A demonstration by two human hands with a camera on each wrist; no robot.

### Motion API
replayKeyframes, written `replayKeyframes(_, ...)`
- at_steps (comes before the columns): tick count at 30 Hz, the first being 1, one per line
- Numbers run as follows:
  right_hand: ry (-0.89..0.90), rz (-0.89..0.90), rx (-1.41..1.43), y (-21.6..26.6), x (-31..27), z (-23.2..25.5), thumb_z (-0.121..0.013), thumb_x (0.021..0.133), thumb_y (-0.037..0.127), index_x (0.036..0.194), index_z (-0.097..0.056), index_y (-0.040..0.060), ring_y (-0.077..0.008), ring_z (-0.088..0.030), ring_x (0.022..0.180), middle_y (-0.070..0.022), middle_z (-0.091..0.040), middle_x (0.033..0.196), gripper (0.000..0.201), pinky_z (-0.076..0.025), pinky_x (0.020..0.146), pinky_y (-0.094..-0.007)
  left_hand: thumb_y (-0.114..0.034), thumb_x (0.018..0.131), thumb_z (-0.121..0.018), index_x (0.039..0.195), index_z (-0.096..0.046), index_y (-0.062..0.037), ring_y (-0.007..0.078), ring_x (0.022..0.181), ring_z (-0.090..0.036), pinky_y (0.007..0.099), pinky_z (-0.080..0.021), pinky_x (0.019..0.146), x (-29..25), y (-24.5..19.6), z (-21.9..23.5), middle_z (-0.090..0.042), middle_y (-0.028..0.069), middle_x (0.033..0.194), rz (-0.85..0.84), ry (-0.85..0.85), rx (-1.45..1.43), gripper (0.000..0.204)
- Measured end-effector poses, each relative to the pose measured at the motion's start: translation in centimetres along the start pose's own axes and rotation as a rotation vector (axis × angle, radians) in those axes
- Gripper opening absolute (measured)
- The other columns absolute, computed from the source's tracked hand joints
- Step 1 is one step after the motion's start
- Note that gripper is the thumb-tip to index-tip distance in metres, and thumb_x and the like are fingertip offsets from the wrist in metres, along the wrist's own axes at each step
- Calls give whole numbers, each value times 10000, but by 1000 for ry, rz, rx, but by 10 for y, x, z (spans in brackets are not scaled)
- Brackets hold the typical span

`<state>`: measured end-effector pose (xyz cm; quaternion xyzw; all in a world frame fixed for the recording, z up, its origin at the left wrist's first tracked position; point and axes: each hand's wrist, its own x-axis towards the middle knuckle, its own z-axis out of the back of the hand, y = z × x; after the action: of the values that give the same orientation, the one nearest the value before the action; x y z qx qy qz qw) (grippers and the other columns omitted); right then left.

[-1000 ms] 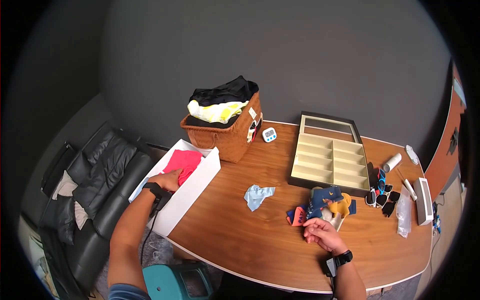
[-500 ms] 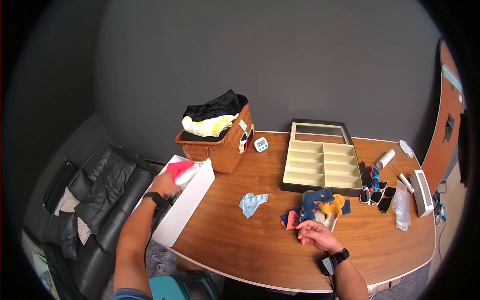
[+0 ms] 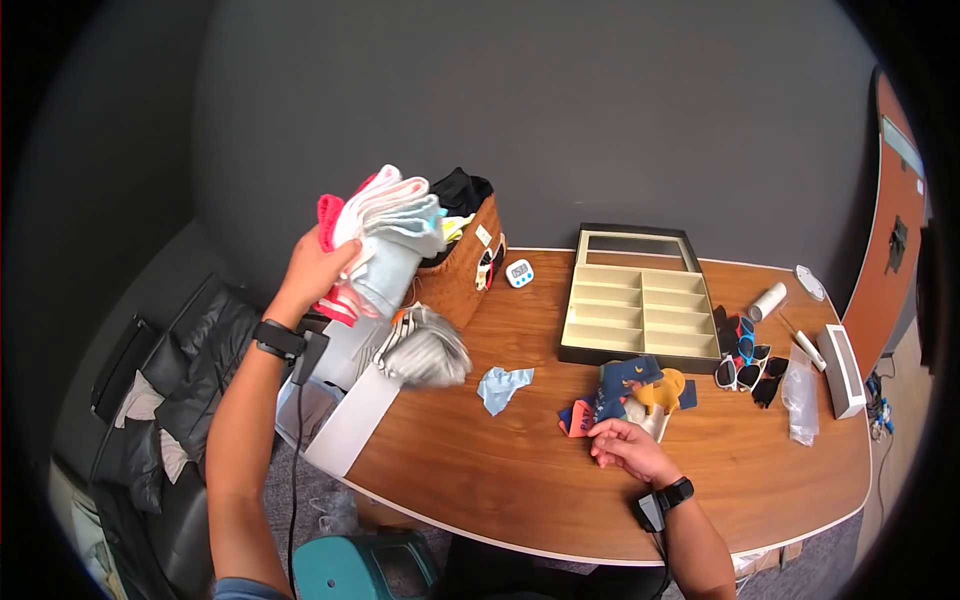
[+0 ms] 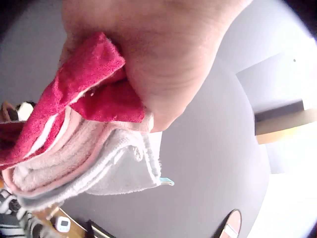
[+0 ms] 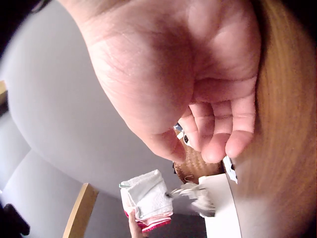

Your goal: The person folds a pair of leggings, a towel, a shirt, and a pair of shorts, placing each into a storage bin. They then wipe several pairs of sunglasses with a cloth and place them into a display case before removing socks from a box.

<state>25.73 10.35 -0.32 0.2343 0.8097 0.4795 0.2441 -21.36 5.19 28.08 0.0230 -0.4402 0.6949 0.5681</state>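
Note:
My left hand point(image 3: 318, 270) grips a bundle of folded towels point(image 3: 385, 240), red, white, pink and pale blue, raised above the white box point(image 3: 362, 420). In the left wrist view the red towel point(image 4: 99, 74) lies against the palm. A grey striped cloth point(image 3: 425, 350), blurred, hangs beneath the bundle over the box's edge; what holds it cannot be seen. My right hand point(image 3: 630, 450) rests at the table beside a pile of socks point(image 3: 625, 390), navy, mustard and orange, its fingers loosely curled around nothing, as the right wrist view also shows of the hand point(image 5: 188, 74).
A wicker basket point(image 3: 462, 285) of clothes stands behind the box, with a timer point(image 3: 519, 273) beside it. A light-blue cloth point(image 3: 503, 388) lies mid-table. Farther right are a compartment case point(image 3: 640, 315), sunglasses point(image 3: 748, 372), a plastic bag point(image 3: 800, 400) and a narrow white box point(image 3: 843, 370).
My left hand has risen out of the white box with the towel bundle, and the striped cloth has come up over the box's edge. My right hand has stayed beside the socks.

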Motion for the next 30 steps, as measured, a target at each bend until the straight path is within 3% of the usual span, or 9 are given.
replayKeyframes(5,-5,-1,-7,-2,0,2,-604,953,91,1142,-596,36,-92,-617,737,-43,-654,907,197,-530,692,-240,-325,870,-665,1067,-650,44,165,855,-648,319,-504,782,8,-8,-57,-704,109,953,88,142,-249,418)
replayKeyframes(8,4,-5,-2,-2,1,3,-602,954,93,1138,-595,39,-88,-619,737,-42,-655,909,192,-531,692,-236,-298,902,-628,1080,-651,35,160,844,-644,315,-505,765,13,-20,-89,-697,100,944,150,177,-207,378)
replayKeyframes(12,8,-12,-15,0,1,1,-600,954,90,1137,-593,40,-85,-611,744,-39,-650,901,189,-525,690,-234,-249,958,-565,1066,-627,41,131,811,-637,296,-507,729,11,-41,-117,-676,64,942,191,280,-433,316)
replayKeyframes(18,24,-23,15,-4,3,5,-603,953,96,1142,-589,41,-81,-602,750,-34,-644,898,198,-517,689,-232,-276,983,-528,1093,-609,44,123,830,-639,293,-513,726,12,-77,-122,-671,67,957,265,255,-601,348)
replayKeyframes(19,20,-30,6,-3,3,4,-605,953,99,1144,-588,42,-81,-602,750,-33,-643,898,201,-516,689,-230,-355,978,-537,1138,-611,55,156,892,-652,294,-512,780,13,-76,-121,-677,105,1039,261,292,-549,446)
replayKeyframes(22,22,-34,-14,0,3,3,-604,954,105,1148,-587,45,-80,-601,750,-29,-640,898,204,-514,688,-226,-362,974,-540,1158,-602,56,171,908,-660,296,-516,793,21,-56,-133,-677,109,1040,203,339,-474,461)
replayKeyframes(25,24,-21,-29,0,2,3,-602,957,112,1152,-585,47,-78,-598,748,-27,-637,901,207,-512,688,-222,-379,962,-552,1209,-590,47,185,954,-663,303,-521,825,21,-70,-128,-672,123,1088,317,281,-621,493)
replayKeyframes(28,33,-28,-38,1,3,3,-601,958,116,1155,-584,48,-78,-597,747,-26,-637,902,208,-511,690,-221,-385,963,-548,1193,-594,55,188,946,-670,308,-533,809,32,-55,-135,-669,135,1104,199,232,-573,499)
replayKeyframes(30,30,-32,-32,1,4,2,-600,959,117,1155,-584,48,-78,-597,747,-26,-636,901,208,-511,691,-221,-405,966,-548,1226,-574,57,197,961,-667,305,-531,840,39,-53,-135,-662,148,1124,292,148,-728,531)
